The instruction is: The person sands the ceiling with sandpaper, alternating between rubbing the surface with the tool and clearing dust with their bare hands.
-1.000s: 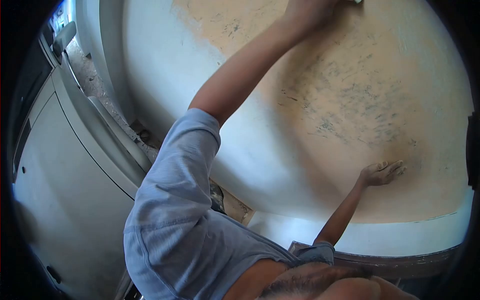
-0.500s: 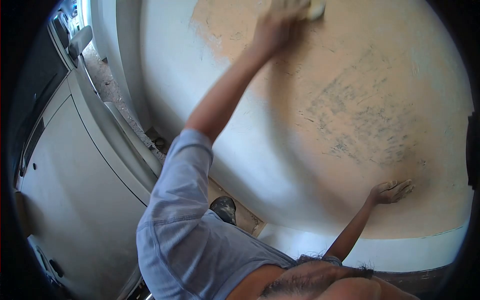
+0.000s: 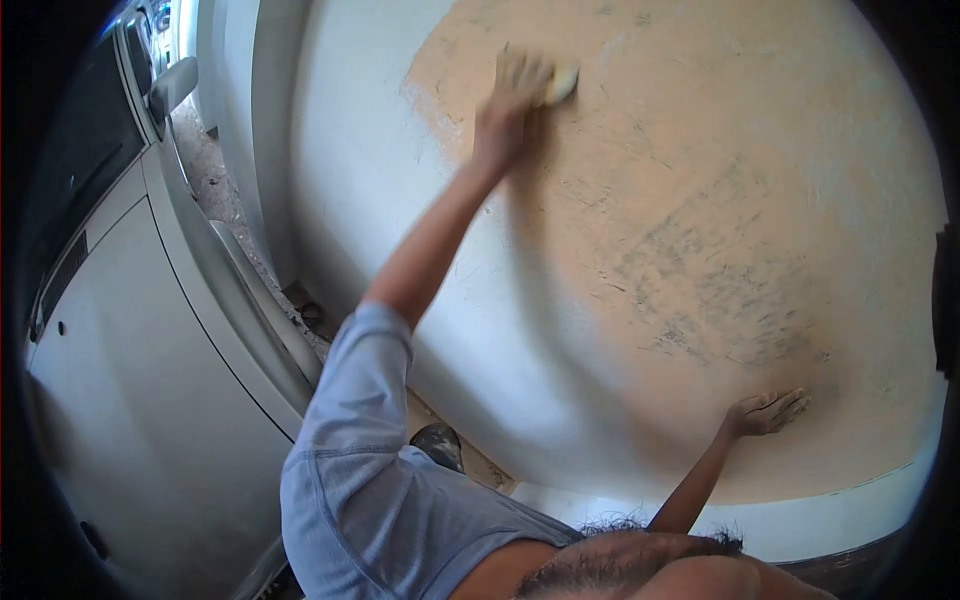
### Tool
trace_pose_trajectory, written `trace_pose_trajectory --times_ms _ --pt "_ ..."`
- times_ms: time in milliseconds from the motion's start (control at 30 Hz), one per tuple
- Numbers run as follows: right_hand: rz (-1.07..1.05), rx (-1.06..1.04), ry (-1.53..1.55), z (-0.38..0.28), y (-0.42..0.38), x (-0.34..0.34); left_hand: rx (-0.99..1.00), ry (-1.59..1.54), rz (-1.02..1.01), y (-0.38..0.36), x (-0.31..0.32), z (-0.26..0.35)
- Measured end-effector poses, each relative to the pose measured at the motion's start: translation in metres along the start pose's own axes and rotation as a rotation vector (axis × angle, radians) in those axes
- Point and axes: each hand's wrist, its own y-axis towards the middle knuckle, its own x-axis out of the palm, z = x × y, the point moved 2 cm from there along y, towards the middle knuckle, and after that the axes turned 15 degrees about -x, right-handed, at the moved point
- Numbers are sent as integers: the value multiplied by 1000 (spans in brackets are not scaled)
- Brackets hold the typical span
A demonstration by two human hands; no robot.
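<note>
Wall point(image 3: 370, 140) fills most of the view, pale at its margins, with a broad tan patch point(image 3: 690, 110) spread over it. Near that patch's upper left part is a pale pad point(image 3: 562, 84), in the left hand point(image 3: 505, 118). It lies on the right-hand side of the fingers, touching them, and the left hand is by far the nearer of the two. The fingers are closed around the pad; motion blur hides their exact grip. As far as the visible part shows, the pad's long axis runs steeply up the view, its upper end leaning right, roughly in line with the raised fingers. How much of it is under the hand cannot be told.

Below and to the right, dark scuffs point(image 3: 735, 285) mark the tan surface. Beyond them is the right hand point(image 3: 765, 412), well apart from the pad, holding nothing that shows. Its fingers are loosely extended toward the right, with pale dust on them, beside the wall; whether they press on it is unclear.

Behind the left arm come a grey-blue sleeve point(image 3: 345, 430) and a dark, spotted shoe point(image 3: 438, 447). Farther left stands a light-coloured car point(image 3: 150, 340) with its side mirror point(image 3: 174, 86), and rough ground point(image 3: 208, 172) shows between car and wall.
</note>
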Motion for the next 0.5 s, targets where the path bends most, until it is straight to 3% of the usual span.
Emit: trace_pose_trajectory --times_ms 33,100,133,233,300,367,433,500 --pt "-9 -11 11 2 -1 -1 -93 69 -78 42 -5 13" --pt "-9 -12 32 3 -3 2 -59 -209 -93 113 -12 32" --pt "9 -23 26 4 -3 2 -54 -197 -91 112 -13 23" --pt "12 -27 17 5 -2 2 302 10 98 62 -21 -43" --pt "11 -12 2 6 -2 1 169 69 41 -15 -27 -128" --pt "22 -60 0 5 0 2 60 73 15 -84 -46 -161" --pt "31 -56 -6 2 -3 4 33 19 38 -68 -44 -152" --pt "33 -85 -21 10 -4 5 233 48 128 2 -38 -123"
